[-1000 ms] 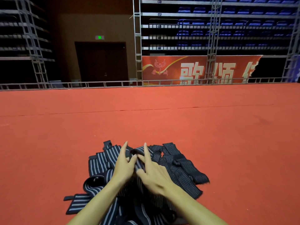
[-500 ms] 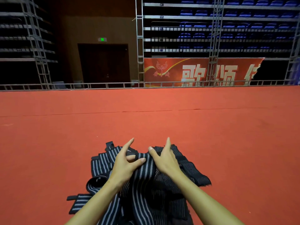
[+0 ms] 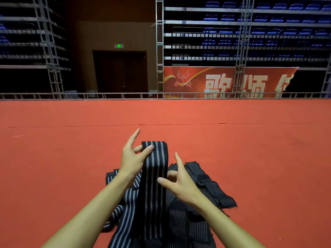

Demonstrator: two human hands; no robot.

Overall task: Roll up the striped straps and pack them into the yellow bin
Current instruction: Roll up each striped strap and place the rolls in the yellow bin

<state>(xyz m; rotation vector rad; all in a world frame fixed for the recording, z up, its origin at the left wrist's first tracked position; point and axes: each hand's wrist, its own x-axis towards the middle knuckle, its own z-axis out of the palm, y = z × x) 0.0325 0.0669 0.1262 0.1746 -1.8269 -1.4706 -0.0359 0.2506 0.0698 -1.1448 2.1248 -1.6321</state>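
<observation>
Hands lift one dark fabric strap with grey stripes [image 3: 154, 169] above the heap of straps [image 3: 197, 190] on red carpet [image 3: 250, 149]: your left hand [image 3: 133, 158] pinches its top, your right hand [image 3: 180, 181] pinches lower. Loose pinches risk slipping; no yellow bin visible.

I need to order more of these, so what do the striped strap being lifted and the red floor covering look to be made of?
The lifted strap, pinched by the left hand and the right hand, looks like woven, perhaps elastic, webbing: matte, dark with pale lengthwise stripes, draping limply. The red floor covering looks like thin matte carpet or felt, with a visible seam line.
</observation>
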